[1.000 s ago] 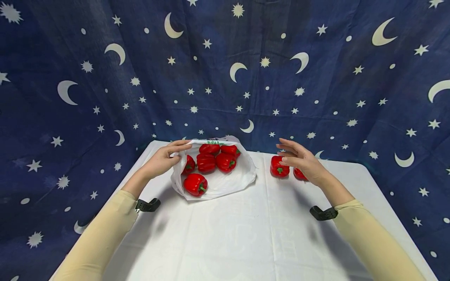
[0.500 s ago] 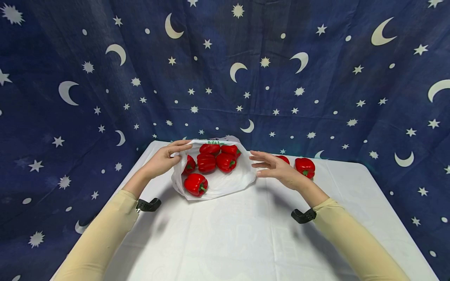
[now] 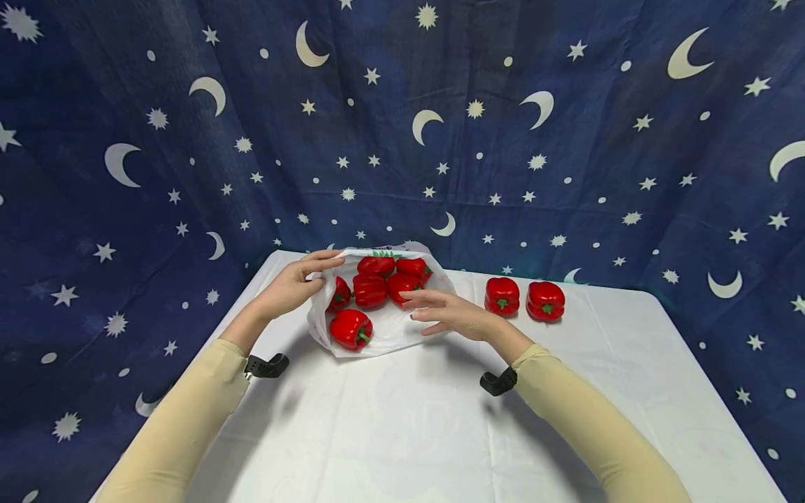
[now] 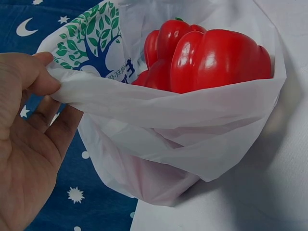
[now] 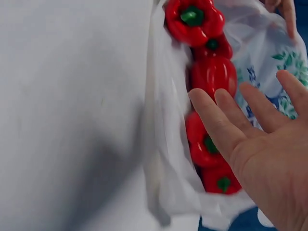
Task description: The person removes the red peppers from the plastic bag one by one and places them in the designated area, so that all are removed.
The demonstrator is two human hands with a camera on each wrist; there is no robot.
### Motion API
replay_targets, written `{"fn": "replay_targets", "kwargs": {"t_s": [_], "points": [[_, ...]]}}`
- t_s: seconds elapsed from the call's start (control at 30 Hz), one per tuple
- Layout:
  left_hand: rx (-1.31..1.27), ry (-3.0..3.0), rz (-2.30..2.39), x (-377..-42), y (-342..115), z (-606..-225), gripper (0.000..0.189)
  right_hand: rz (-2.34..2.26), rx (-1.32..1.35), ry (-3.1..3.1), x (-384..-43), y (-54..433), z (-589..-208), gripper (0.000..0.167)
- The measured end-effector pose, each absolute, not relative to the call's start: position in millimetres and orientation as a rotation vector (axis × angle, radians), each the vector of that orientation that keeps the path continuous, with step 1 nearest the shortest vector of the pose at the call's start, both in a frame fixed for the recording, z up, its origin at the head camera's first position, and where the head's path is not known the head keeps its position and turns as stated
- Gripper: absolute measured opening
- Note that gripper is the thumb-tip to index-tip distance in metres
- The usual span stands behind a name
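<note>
A white plastic bag [image 3: 396, 335] with a green and blue tree print lies with its mouth held wide, several red bell peppers [image 3: 370, 290] inside it. My left hand [image 3: 291, 285] pinches the bag's left rim between thumb and fingers, which the left wrist view shows close up. Over the bag's right part hovers my right hand [image 3: 454, 316], fingers spread and nothing in it. In the right wrist view its fingers [image 5: 260, 107] overlap the peppers and the printed side. One pepper [image 3: 351, 330] lies nearest the front of the bag's mouth.
Two more red bell peppers, a left one [image 3: 502, 296] and a right one [image 3: 545, 302], stand side by side on the white-covered table [image 3: 402, 426], right of the bag. A dark blue curtain [image 3: 402, 126] with moons and stars hangs right behind the table.
My right hand has moved left, from in front of the two loose peppers to over the bag, uncovering both peppers. The left hand and the bag have stayed put.
</note>
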State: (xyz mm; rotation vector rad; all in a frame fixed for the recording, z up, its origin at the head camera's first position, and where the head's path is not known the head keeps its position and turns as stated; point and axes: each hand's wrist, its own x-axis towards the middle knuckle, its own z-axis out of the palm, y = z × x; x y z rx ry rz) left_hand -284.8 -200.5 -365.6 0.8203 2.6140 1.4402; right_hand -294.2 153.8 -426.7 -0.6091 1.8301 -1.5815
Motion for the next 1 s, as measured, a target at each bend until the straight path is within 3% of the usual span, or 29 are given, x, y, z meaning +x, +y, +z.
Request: {"fn": "replay_targets", "kwargs": {"t_s": [1.0], "points": [[0.840,2.604,1.441,-281.2,-198.4,-359.6,0.046,-1.500,-0.362,1.865,-316.9,65.5,-446.2,0.068]]}}
